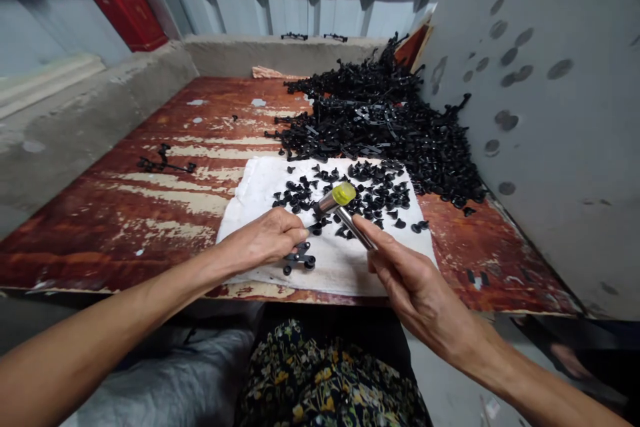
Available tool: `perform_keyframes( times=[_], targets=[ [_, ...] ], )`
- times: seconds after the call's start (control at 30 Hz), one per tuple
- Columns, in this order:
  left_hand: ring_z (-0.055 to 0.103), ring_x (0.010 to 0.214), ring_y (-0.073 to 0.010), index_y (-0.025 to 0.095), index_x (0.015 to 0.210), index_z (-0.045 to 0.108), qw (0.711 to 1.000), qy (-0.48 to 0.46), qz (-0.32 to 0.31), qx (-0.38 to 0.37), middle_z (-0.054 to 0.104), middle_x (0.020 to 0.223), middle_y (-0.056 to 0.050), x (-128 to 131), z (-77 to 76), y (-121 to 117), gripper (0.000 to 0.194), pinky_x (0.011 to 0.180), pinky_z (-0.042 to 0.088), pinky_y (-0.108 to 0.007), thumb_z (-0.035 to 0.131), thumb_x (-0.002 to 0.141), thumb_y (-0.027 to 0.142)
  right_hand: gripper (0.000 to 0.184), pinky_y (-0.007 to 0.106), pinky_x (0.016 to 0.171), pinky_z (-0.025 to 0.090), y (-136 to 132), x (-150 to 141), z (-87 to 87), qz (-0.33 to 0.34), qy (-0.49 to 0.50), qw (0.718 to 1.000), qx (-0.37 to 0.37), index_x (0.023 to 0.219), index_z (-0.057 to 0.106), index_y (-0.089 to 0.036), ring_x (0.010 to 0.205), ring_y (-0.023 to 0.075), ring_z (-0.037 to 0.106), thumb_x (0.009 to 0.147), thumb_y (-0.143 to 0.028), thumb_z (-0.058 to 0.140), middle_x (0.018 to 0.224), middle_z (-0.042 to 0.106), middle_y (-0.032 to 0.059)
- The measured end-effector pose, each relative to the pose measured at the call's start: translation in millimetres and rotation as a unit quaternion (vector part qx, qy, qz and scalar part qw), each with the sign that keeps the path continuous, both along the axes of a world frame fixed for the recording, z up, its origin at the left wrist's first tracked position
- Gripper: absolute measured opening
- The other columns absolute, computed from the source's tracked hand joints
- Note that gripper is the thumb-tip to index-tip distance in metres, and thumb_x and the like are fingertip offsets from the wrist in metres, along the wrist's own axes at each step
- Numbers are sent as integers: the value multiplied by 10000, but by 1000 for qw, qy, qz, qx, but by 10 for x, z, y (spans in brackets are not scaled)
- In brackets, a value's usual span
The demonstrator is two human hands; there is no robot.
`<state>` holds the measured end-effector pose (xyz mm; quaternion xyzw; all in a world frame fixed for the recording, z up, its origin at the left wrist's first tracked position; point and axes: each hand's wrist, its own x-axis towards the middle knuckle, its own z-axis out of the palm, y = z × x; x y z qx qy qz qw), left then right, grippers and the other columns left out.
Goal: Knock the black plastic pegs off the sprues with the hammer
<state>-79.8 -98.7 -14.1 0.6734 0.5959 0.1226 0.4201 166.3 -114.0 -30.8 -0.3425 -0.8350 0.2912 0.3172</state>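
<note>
Gripping a silver, yellow-faced hammer (336, 200) in the right hand (407, 270); pinching a black, round-ended part (302, 257) in the left hand (267, 237).

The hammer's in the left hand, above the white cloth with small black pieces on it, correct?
Wrong hand: the head view shows the hammer in the right hand, above the white cloth with small black pieces on it.

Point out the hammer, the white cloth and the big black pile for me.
Hammer (350, 222): head view, on the metal handle below the head.
White cloth (345, 277): head view, on its bare near part.
Big black pile (375, 128): head view, around its middle.
</note>
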Motion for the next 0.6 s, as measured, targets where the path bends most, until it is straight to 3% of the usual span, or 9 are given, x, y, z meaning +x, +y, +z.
perform_keyframes(
  times=[0.1,0.23,0.37,0.47,0.6],
  targets=[
    [310,502,-92,194,563,420,1000,-2,8,6,350,532,43,-7,-20,-10,304,494,236,-244,440,778,408,641,377,835,585,-20,23,4,1,-42,998,41,1529,326,-261,950,197,679,924,-53,365,1115,686,105],
    [316,498,-95,193,555,428,1000,3,12,-7,359,523,42,1,-2,-8,305,484,228,-250,449,774,403,663,334,609,581,-56,63,45,6,-102,992,68,1539,305,-270,629,171,612,915,-52,356,858,636,75],
    [316,500,-96,194,564,429,1000,-8,19,-6,360,522,45,10,5,-7,302,481,225,-249,463,778,404,763,282,568,549,-92,61,125,-18,-53,991,122,1570,162,-343,610,154,572,910,-25,372,870,606,56],
    [324,494,-95,192,558,435,1000,-22,19,-4,372,516,42,5,-15,-9,304,485,230,-245,473,773,404,747,287,493,528,-93,51,125,2,-113,987,115,1564,225,-303,526,155,531,881,-32,361,802,594,46],
    [318,489,-91,191,549,431,999,-36,22,-10,358,506,45,-8,-38,-9,316,478,232,-237,492,772,406,704,313,606,568,-107,47,90,-18,-66,993,95,1568,208,-290,650,173,597,924,-44,352,905,641,84]
  ],
)
